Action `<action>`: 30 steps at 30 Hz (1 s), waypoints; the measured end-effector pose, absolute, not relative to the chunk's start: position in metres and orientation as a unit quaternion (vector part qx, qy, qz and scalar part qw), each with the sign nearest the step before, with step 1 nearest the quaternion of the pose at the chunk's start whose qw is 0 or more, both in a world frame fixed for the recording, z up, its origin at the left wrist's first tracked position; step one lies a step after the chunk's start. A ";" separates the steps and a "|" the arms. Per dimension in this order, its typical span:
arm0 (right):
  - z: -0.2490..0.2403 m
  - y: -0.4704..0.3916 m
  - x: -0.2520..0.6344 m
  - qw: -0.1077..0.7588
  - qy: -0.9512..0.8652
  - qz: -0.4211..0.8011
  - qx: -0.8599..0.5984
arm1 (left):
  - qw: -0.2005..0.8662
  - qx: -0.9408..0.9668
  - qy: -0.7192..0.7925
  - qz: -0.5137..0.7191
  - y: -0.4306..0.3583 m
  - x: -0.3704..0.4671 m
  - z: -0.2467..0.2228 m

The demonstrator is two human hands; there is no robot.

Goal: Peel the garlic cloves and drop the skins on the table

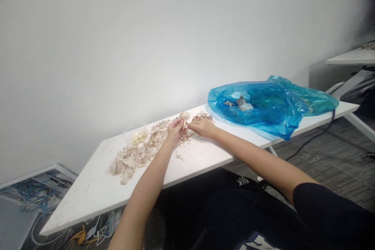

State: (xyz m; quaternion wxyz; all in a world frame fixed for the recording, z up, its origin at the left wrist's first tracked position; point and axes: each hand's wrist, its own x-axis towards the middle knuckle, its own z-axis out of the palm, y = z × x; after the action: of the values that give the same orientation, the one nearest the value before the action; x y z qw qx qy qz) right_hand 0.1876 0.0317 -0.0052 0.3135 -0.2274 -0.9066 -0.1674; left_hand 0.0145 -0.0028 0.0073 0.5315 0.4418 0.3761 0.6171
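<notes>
Fingers of both hands pinch a garlic clove above the white worktop, beside a pale wall.

- Plain pale wall behind the white tabletop, brightest just above its far edge.
- Grey patterned carpet beyond the right end.
- Second white table at far right.
</notes>
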 end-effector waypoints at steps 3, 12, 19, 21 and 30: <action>-0.004 0.030 0.187 0.307 -0.909 -0.154 -0.236 | 0.531 0.443 0.373 0.618 -0.003 0.014 0.006; -0.006 0.035 0.186 0.373 -0.891 -0.004 -0.258 | 0.514 0.460 0.350 0.634 -0.005 0.015 0.012; -0.007 0.039 0.186 0.405 -0.864 0.095 -0.283 | 0.458 0.515 0.356 0.632 0.002 0.011 0.004; -0.007 0.039 0.186 0.404 -0.863 0.098 -0.288 | 0.424 0.533 0.364 0.635 0.004 0.010 0.001; -0.010 0.042 0.186 0.389 -0.871 0.109 -0.280 | 0.351 0.600 0.369 0.617 0.000 0.011 0.006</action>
State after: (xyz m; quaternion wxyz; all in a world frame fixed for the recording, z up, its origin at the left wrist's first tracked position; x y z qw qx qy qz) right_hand 0.1857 0.0419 -0.0097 0.3889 -0.2801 -0.8708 0.1093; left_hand 0.0114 -0.0002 0.0060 0.3512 0.5996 0.3693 0.6170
